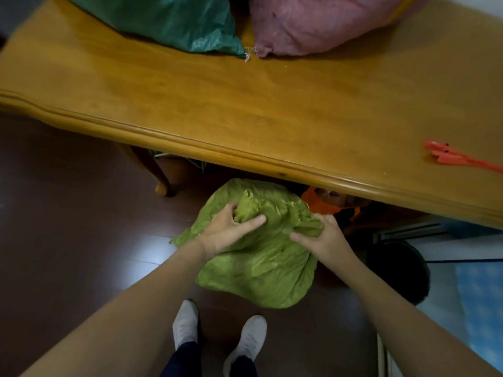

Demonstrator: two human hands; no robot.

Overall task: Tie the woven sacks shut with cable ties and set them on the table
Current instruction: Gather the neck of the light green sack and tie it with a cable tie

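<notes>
A light green woven sack (261, 270) stands on the dark floor just in front of the wooden table (245, 110). My left hand (226, 229) grips a bunch of the sack's fabric near its top. My right hand (324, 238) grips the gathered fabric on the sack's right side. Orange cable ties (451, 156) lie on the table's right end. A dark green sack (174, 20) and a pink sack (321, 20) lie side by side at the table's far edge.
An orange sack (329, 200) shows under the table, right of the green one. A dark round bin (402, 268) stands at the right on the floor. A table leg (160, 180) is at the left. My two white shoes (217, 338) are below the sack.
</notes>
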